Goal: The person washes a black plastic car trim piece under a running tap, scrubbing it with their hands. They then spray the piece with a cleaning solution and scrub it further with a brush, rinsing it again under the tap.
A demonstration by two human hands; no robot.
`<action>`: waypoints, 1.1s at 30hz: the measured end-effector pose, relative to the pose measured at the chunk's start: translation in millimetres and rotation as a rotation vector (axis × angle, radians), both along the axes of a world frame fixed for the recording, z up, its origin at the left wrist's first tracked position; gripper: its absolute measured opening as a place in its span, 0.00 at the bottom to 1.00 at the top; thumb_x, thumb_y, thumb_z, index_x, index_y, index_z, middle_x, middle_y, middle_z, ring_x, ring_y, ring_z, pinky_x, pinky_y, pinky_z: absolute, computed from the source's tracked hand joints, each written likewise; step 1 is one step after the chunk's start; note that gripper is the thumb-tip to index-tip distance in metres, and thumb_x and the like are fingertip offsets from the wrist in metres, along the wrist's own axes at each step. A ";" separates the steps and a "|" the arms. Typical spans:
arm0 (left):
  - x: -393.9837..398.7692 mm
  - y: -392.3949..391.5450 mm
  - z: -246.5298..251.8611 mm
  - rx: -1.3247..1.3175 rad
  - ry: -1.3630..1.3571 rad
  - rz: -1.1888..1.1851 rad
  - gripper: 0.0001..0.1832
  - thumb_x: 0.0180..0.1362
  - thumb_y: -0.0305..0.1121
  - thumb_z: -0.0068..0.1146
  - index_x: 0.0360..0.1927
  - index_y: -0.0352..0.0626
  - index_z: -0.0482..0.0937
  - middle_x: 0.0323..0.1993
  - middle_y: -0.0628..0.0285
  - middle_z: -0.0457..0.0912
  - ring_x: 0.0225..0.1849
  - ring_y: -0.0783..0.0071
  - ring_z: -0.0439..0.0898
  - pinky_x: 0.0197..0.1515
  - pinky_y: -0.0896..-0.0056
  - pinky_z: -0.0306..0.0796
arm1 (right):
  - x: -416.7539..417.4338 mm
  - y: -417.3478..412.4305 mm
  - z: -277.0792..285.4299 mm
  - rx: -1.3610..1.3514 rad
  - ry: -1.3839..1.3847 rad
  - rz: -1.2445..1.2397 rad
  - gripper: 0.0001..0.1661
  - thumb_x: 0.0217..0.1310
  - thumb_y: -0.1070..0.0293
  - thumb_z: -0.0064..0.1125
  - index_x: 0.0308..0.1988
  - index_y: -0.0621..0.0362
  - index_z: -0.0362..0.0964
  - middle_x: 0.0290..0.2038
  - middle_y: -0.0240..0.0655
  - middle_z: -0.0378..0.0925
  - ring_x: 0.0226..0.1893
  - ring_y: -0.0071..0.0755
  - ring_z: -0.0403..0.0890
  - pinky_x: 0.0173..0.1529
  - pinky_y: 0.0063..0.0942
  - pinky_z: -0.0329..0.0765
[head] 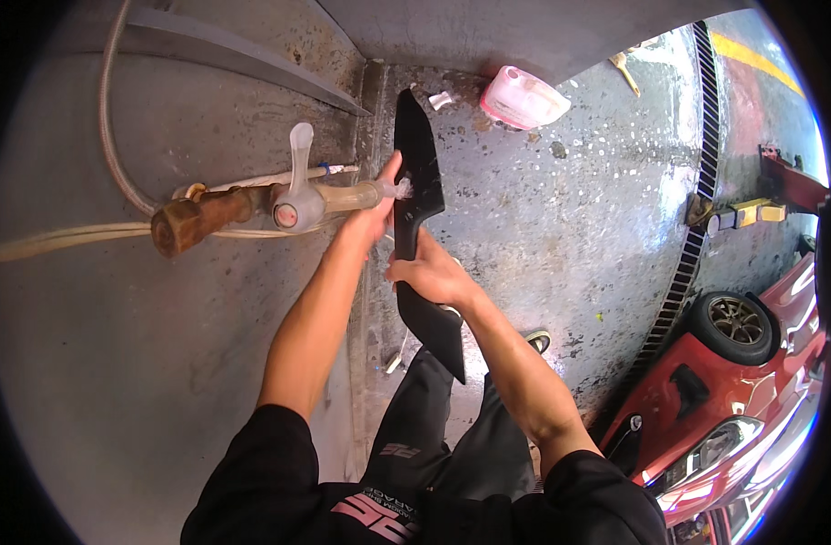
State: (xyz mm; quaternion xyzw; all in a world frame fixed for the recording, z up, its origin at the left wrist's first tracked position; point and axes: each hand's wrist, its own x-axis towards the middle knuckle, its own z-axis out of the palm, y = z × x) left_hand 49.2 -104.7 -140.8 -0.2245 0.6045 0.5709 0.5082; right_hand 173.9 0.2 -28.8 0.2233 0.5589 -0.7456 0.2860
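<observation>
A long black panel (pixel 419 160), angular at both ends and narrow in the middle, is held out in front of me. My right hand (pixel 434 270) grips its narrow middle, thumb on the upper face. At the panel's left edge is my left hand (pixel 377 216), its fingers partly hidden by the tap spout and the panel; it seems to support the panel from beneath. From the lever tap (pixel 300 208) with a worn, brownish body, clear water (pixel 403 189) runs onto the panel's upper part and splashes there.
A braided hose (pixel 109 122) and a pale hose (pixel 68 238) run along the grey wall. On the wet, spotted floor stand a pinkish plastic jug (pixel 524 99) and a brush (pixel 625 71). A drain grate (pixel 678 293) crosses the floor before a red car (pixel 701 402). A lift arm (pixel 790 177) lies beyond.
</observation>
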 end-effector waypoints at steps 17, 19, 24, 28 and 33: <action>45.9 0.4 58.1 -0.092 -0.158 -0.082 0.34 0.66 0.56 0.57 0.62 0.37 0.72 0.56 0.59 0.78 0.50 0.73 0.79 0.51 0.67 0.76 | 26.7 22.9 41.1 0.602 0.166 0.374 0.40 0.62 0.39 0.58 0.56 0.65 0.69 0.52 0.57 0.77 0.56 0.58 0.77 0.59 0.47 0.74; 58.3 16.1 65.2 -0.017 -0.158 -0.022 0.41 0.69 0.60 0.49 0.73 0.37 0.61 0.70 0.54 0.66 0.65 0.69 0.70 0.68 0.66 0.64 | 44.8 40.8 59.7 0.575 0.537 0.128 0.37 0.62 0.42 0.60 0.58 0.62 0.69 0.55 0.56 0.75 0.58 0.57 0.76 0.60 0.48 0.72; 92.3 -3.9 48.5 0.089 -0.316 -0.212 0.34 0.73 0.53 0.46 0.72 0.38 0.62 0.67 0.55 0.67 0.66 0.69 0.67 0.69 0.66 0.62 | 33.7 49.6 64.5 0.543 0.947 0.253 0.53 0.54 0.36 0.64 0.68 0.58 0.59 0.68 0.59 0.60 0.71 0.64 0.59 0.71 0.56 0.59; 116.6 -2.7 72.1 0.232 -0.064 -0.325 0.30 0.74 0.51 0.45 0.69 0.39 0.66 0.61 0.57 0.72 0.62 0.70 0.71 0.67 0.67 0.64 | 43.2 66.7 60.5 0.396 0.967 0.193 0.62 0.48 0.35 0.68 0.73 0.57 0.52 0.71 0.61 0.53 0.74 0.65 0.51 0.74 0.56 0.53; 126.5 16.9 96.5 0.405 0.431 -0.481 0.26 0.75 0.48 0.43 0.65 0.39 0.72 0.54 0.59 0.78 0.56 0.72 0.75 0.64 0.68 0.66 | 53.4 88.2 61.1 0.305 1.028 0.061 0.66 0.47 0.32 0.69 0.73 0.60 0.49 0.72 0.61 0.50 0.74 0.65 0.51 0.75 0.53 0.51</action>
